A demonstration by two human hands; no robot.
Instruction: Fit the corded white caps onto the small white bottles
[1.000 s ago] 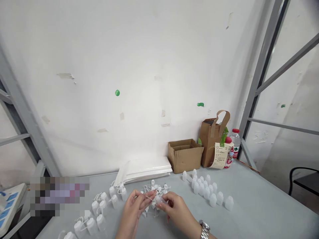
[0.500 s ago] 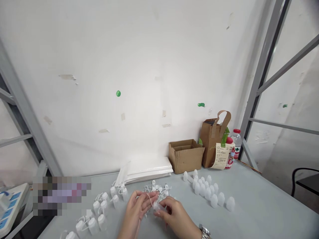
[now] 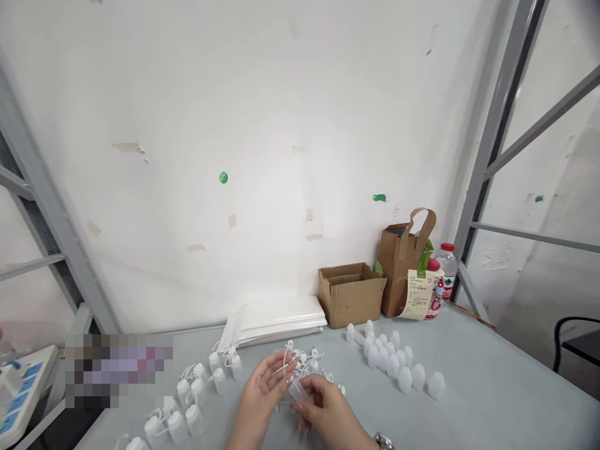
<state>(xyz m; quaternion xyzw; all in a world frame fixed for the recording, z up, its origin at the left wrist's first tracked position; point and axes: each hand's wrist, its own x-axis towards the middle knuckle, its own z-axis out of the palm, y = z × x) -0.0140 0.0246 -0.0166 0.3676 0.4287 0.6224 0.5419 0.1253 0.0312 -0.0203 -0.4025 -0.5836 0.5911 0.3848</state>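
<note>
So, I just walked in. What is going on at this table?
A person is working with two bare hands over a grey table. The right hand holds a small translucent plastic bottle, and the left hand touches a thin white strand. White bottles with cord loops sit to the left, a cluster of white bottles sits to the right, and a cardboard box stands behind.
</note>
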